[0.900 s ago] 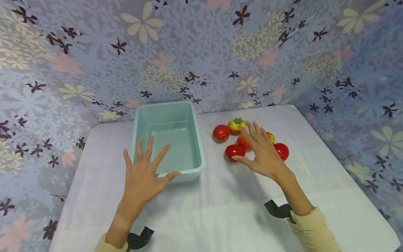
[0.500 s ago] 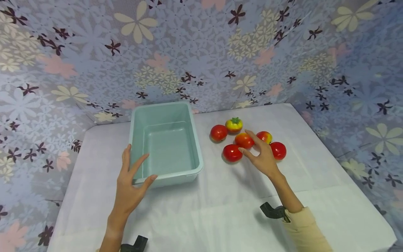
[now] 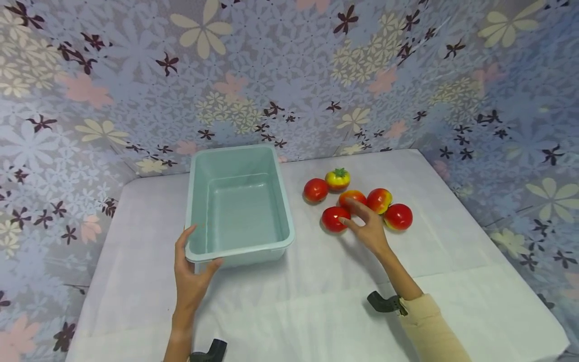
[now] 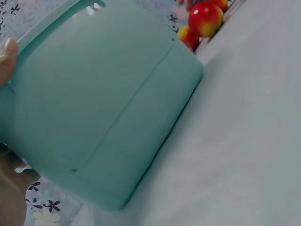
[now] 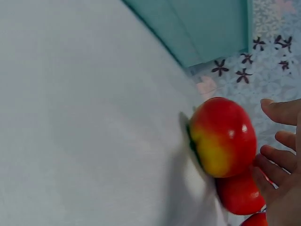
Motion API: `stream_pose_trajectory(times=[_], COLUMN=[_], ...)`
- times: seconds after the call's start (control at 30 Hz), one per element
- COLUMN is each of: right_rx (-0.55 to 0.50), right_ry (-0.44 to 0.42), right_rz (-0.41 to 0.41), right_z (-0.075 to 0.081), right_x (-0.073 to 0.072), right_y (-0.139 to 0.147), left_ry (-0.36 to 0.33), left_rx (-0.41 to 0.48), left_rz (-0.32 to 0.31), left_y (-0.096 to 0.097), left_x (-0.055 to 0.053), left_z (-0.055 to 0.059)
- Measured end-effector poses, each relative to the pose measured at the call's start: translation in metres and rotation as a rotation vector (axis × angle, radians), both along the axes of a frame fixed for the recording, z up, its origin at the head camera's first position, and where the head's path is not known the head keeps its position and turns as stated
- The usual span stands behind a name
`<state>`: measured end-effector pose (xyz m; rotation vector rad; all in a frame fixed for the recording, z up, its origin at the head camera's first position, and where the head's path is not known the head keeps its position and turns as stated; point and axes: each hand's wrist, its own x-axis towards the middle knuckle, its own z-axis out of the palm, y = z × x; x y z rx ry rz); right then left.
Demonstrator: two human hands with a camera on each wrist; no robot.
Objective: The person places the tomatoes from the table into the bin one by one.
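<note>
A pale green plastic tub [image 3: 239, 256] stands on the white cloth, left of centre in the head view. My left hand [image 3: 189, 281] grips its near left corner, thumb on the front and fingers along the left side. In the left wrist view the thumb [image 4: 7, 61] lies at the tub's rim. My right hand [image 3: 373, 231] hovers beside the nearest glossy red tomato [image 3: 333, 219], thumb and fingers apart around its right side. The right wrist view shows that red and yellow tomato [image 5: 223, 136] with a gap to the thumb [image 5: 280, 112].
Several more tomatoes lie close together: an orange-red one [image 3: 349, 195] partly behind my fingers, a red one [image 3: 315, 190], a yellow one with a green top [image 3: 338, 180], and two [image 3: 379, 200] on the right. Flowered cloth [image 3: 289, 75] rises behind the table.
My left hand has come down from above the tub to its near left corner and taken hold. The right hand has lowered and moved left towards the nearest red tomato.
</note>
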<state>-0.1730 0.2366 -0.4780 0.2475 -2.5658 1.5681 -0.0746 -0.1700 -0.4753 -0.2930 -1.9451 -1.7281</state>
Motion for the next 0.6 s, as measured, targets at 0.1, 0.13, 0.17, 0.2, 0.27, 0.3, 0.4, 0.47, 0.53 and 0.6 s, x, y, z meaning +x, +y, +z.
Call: stream_pose_trajectory(times=[0.1, 0.13, 0.17, 0.2, 0.27, 0.3, 0.4, 0.47, 0.53, 0.6], right_rx=[0.024, 0.035, 0.049, 0.061, 0.09, 0.11, 0.164, 0.195, 0.209, 0.215], right_ry=[0.014, 0.027, 0.037, 0.047, 0.06, 0.067, 0.082, 0.09, 0.094, 0.096], right_rz=[0.005, 0.008, 0.011, 0.018, 0.035, 0.045, 0.066, 0.08, 0.091, 0.101], right_z=[-0.006, -0.006, -0.006, -0.007, -0.008, -0.009, -0.01, -0.011, -0.012, -0.014], right_x=[0.004, 0.003, 0.002, 0.002, 0.002, 0.002, 0.002, 0.001, 0.0, -0.001], right_y=[-0.002, -0.003, -0.003, -0.003, -0.002, -0.002, -0.003, -0.005, -0.007, -0.008], left_ry=[-0.001, -0.001, -0.001, -0.004, -0.021, -0.028, -0.052, -0.059, -0.058, -0.058], left_rx=[0.028, 0.038, 0.047, 0.06, 0.076, 0.081, 0.088, 0.087, 0.082, 0.078], left_rz=[0.029, 0.031, 0.028, 0.021, 0.012, 0.007, 0.006, 0.011, 0.02, 0.03], left_y=[0.004, 0.005, 0.005, 0.006, 0.007, 0.007, 0.007, 0.006, 0.005, 0.003], left_x=[0.004, 0.003, 0.002, 0.001, 0.002, 0.002, 0.003, 0.003, 0.004, 0.005], left_z=[-0.005, -0.005, -0.005, -0.005, -0.006, -0.006, -0.003, -0.001, 0.001, 0.001])
